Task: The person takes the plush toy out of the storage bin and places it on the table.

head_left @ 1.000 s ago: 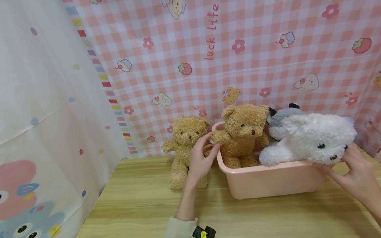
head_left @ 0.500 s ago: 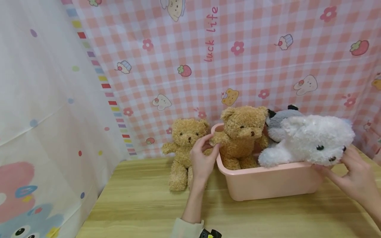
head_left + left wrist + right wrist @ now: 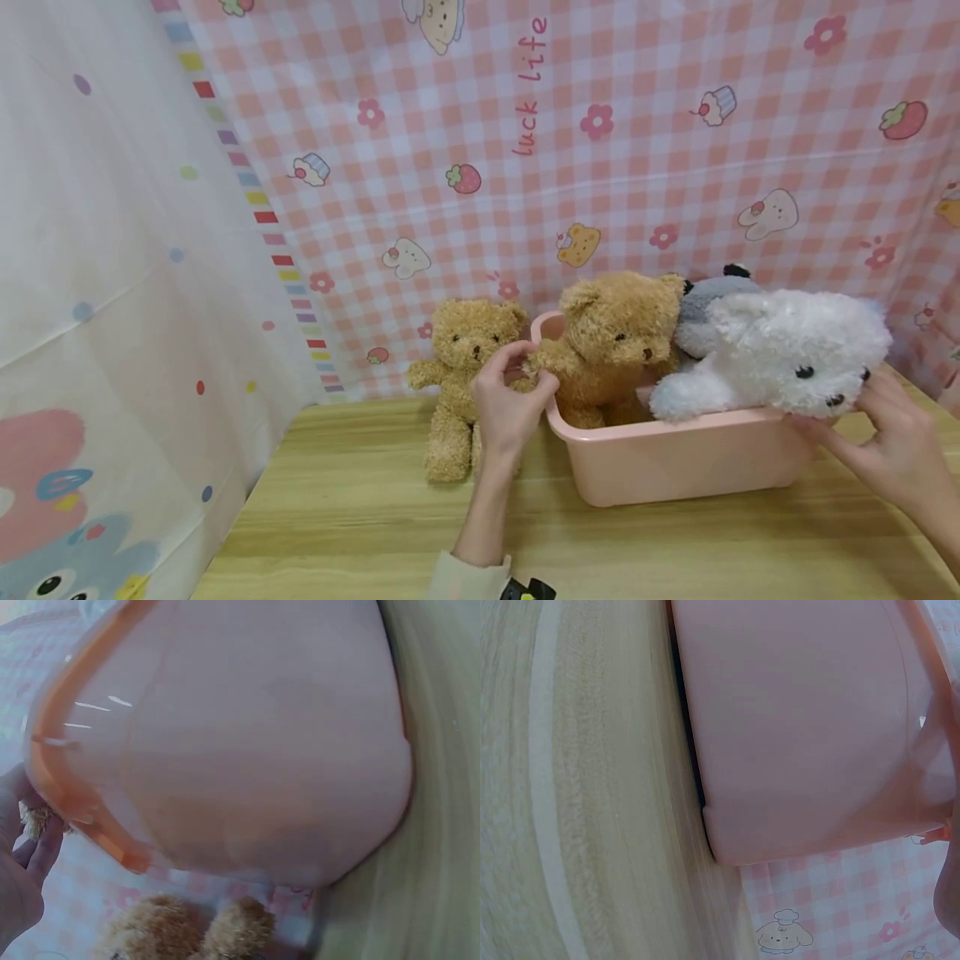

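In the head view, a brown teddy bear (image 3: 611, 333) sits upright, leaning a little forward, in the left end of a pink plastic bin (image 3: 690, 462). Thumb and fingers of my left hand (image 3: 510, 400) pinch its outstretched paw at the bin's left rim; the left wrist view shows tan fur between those fingers. A white plush animal (image 3: 802, 350) lies at the bin's right end, its head over the rim. Below that head, my right hand (image 3: 892, 442) grips the bin's right end, its fingertips partly hidden by white fur.
Left of the bin, a lighter teddy bear (image 3: 472, 350) stands against the checked cloth backdrop (image 3: 450, 125), partly behind my left hand. A grey plush with black ears (image 3: 708, 304) shows behind the white one. Everything rests on a wooden table (image 3: 337, 500).
The brown bear in the bin has tipped forward and slightly right, its head lower. My left thumb and fingers have drawn closer together around its paw. The right hand keeps its place.
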Available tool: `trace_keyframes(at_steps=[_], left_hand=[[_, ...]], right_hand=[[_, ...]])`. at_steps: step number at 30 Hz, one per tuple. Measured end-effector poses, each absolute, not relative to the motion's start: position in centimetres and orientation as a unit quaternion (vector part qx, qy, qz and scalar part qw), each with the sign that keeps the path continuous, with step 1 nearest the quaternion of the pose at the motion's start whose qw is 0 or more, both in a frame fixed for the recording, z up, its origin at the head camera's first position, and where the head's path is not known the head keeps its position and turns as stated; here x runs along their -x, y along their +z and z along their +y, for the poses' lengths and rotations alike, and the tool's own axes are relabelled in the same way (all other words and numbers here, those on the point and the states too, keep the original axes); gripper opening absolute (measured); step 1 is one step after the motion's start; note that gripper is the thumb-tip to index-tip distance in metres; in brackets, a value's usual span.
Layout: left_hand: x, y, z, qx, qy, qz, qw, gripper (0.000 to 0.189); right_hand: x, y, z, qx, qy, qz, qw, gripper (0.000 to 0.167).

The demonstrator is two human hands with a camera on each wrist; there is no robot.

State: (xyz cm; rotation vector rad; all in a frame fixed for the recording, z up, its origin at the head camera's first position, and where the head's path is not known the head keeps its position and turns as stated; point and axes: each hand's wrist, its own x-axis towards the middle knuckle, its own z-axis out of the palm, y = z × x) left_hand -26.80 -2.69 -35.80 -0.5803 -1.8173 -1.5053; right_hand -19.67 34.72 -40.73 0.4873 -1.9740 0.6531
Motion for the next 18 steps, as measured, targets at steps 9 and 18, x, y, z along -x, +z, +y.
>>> trace_keyframes(at_steps=[9,18], left_hand=[[25.1,-33.7,-3.2,0.272,-0.586,-0.652,0.397,0.031],[24.8,-32.5,-5.2,0.382,-0.595,-0.595,0.382,0.028]], right_hand=[[19.6,-40.7,34.6,-0.199,0.271,-0.810,0.480,0.078],[19.6,-40.8,34.8,-0.192,0.272,-0.815,0.475,0.080]])
